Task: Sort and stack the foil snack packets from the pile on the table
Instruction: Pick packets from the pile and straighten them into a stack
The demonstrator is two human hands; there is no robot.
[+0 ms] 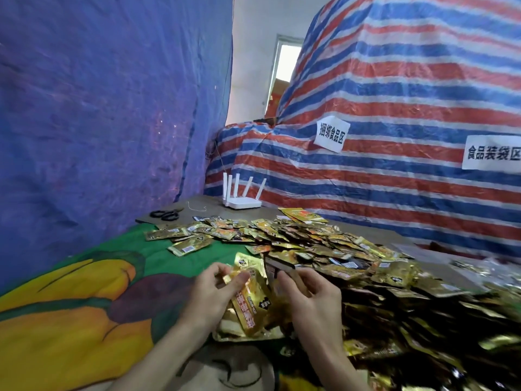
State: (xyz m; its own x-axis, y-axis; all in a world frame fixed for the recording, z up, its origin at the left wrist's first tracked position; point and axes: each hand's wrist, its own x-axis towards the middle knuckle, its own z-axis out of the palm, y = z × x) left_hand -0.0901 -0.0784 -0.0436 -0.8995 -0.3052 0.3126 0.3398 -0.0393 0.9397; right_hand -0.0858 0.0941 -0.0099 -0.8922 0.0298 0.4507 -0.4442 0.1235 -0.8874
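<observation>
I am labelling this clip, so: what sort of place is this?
Probably a makeshift food-packing workroom: paper signs on the striped tarpaulin name food-bundling and food-bagging zones, and a big pile of foil snack packets lies on the table.

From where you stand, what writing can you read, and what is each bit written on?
"捆绑食品区": paper sign stuck on the striped tarp.
"食品装袋区": second paper sign, at the picture's right edge, on the same tarp.
The foil packet in the left hand: orange characters and a black badge, too blurred to read.
The pile of foil packets: print too small to read.
</observation>
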